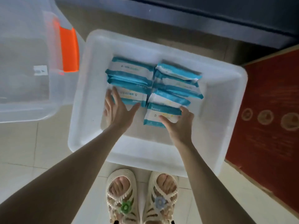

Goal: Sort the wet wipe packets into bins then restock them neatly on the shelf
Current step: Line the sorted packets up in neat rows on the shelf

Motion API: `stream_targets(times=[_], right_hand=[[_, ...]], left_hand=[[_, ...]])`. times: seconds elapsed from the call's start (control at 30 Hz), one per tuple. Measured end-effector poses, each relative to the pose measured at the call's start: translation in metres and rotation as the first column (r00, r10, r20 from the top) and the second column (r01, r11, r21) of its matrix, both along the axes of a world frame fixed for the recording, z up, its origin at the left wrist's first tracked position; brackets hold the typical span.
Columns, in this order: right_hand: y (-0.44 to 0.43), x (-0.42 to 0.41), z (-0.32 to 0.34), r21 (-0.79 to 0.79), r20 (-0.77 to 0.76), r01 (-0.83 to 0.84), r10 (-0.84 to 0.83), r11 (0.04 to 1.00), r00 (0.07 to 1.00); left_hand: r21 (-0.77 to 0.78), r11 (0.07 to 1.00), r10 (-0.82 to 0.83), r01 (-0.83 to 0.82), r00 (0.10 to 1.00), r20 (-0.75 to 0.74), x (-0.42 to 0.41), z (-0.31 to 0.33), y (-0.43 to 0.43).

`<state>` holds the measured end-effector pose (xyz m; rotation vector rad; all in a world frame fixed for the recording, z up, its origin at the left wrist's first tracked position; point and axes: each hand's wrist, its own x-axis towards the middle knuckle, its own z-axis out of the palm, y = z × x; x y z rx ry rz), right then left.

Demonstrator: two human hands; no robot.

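A person's right hand point(179, 125) grips the front packet point(155, 114) of wet wipes, thumb laid across its white face and fingers curled round its right edge, in the head view looking straight down. The left hand point(115, 110) is spread flat, fingers straight and fanned, its fingertips on the left end of a second packet point(131, 94) and its thumb reaching along that packet's near edge. Both bare forearms stretch down from the bottom of the frame.

The two packets are the nearest in two rows of teal-and-white packets, a left row point(129, 70) and a right row point(178, 78), stacked overlapping side by side on the floor of a translucent white bin point(77, 126). The rows sit toward the far end of the bin; the packet in the right hand lies slightly askew, at the front of its row.

Just beside the bin's left corner stands a clear storage box point(24, 78) with an orange latch point(68, 50). To the right lies a red carton point(267, 110) printed with round emblems. The bin rests on a pale tiled floor point(19, 151), with the person's cream woven sandals point(123, 199), each trimmed with a small flower, touching its near edge. A dark surface point(210, 13) runs across the top of the frame; what it is cannot be told.
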<state>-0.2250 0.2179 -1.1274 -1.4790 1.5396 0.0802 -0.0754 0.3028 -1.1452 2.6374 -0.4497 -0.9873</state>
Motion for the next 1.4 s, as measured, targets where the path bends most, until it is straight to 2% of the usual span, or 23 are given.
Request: stream_targets(times=[0.17,0.23,0.3,0.4,0.53,0.6,0.67,0.8,0.97,1.17,1.3,1.4], right_hand=[[0.004,0.004,-0.032,-0.106,-0.084,0.053,-0.062,0.993,0.995],[0.008,0.006,-0.039,-0.141,-0.133,0.052,-0.071,0.989,0.989],[0.009,0.006,-0.043,-0.146,-0.176,0.082,-0.107,0.986,0.979],[0.01,0.007,-0.04,-0.085,-0.149,0.163,-0.174,0.983,0.973],[0.01,0.0,-0.025,0.06,-0.106,0.199,-0.192,0.978,0.976],[0.011,-0.004,-0.011,0.115,-0.114,0.153,-0.14,0.982,0.984],[0.012,-0.009,0.012,0.129,-0.088,0.136,-0.125,0.982,0.988],[0.013,-0.018,0.081,0.219,-0.005,0.256,-0.261,0.942,0.965],[0.006,-0.023,0.177,0.284,0.036,0.334,-0.358,0.899,0.933],[-0.007,-0.018,0.284,0.31,0.136,0.315,-0.37,0.897,0.919],[-0.014,-0.012,0.298,0.289,0.215,0.297,-0.364,0.91,0.906],[-0.015,-0.011,0.293,0.287,0.205,0.32,-0.385,0.903,0.9]], left_hand=[[-0.04,0.997,0.078,-0.073,0.986,0.148,0.001,-0.024,-0.004],[-0.045,0.991,0.13,-0.125,0.978,0.161,0.002,-0.026,-0.004],[-0.049,0.983,0.18,-0.175,0.973,0.142,0.004,-0.025,-0.004],[-0.034,0.98,0.199,-0.197,0.974,0.105,0.007,-0.02,-0.003],[0.008,0.955,0.296,-0.296,0.953,-0.063,0.009,-0.002,0.003],[0.006,0.931,0.361,-0.364,0.921,-0.144,0.008,0.012,0.009],[-0.047,0.916,0.382,-0.398,0.902,-0.201,0.005,0.035,0.017],[-0.082,0.886,0.413,-0.456,0.856,-0.31,-0.004,0.095,0.031],[0.039,0.815,0.527,-0.578,0.712,-0.465,-0.017,0.183,0.039],[0.052,0.716,0.567,-0.697,0.535,-0.626,-0.028,0.277,0.029],[0.026,0.684,0.549,-0.729,0.491,-0.676,-0.035,0.287,0.014],[-0.05,0.65,0.553,-0.758,0.518,-0.653,-0.04,0.285,0.008]])
